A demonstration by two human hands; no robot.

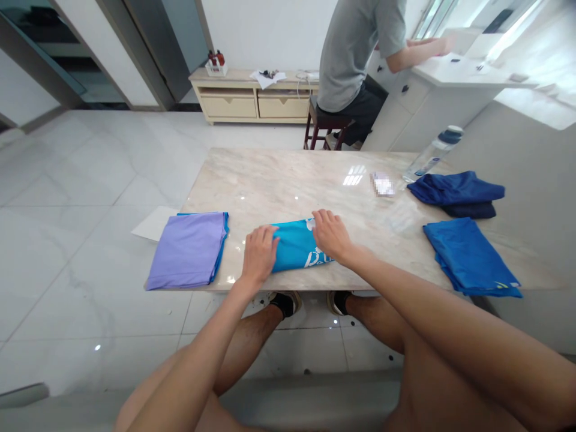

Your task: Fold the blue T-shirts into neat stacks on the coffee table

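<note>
A bright blue folded shirt (292,245) with white lettering lies on the marble-topped table (270,180) in front of me. My left hand (260,255) grips its left end, thumb on the cloth and fingers bent over the edge. At the opposite end, my right hand (332,235) holds the upper right corner, its fingers partly covering a white print. The undersides of both hands are hidden.
Folded purple cloth (186,249) lies over blue fabric at left, by a white sheet (155,223). At right are a folded blue garment (470,255), dark blue cloth (456,189) and a clear bottle (432,156). Beyond, a person (355,60) sits on a stool.
</note>
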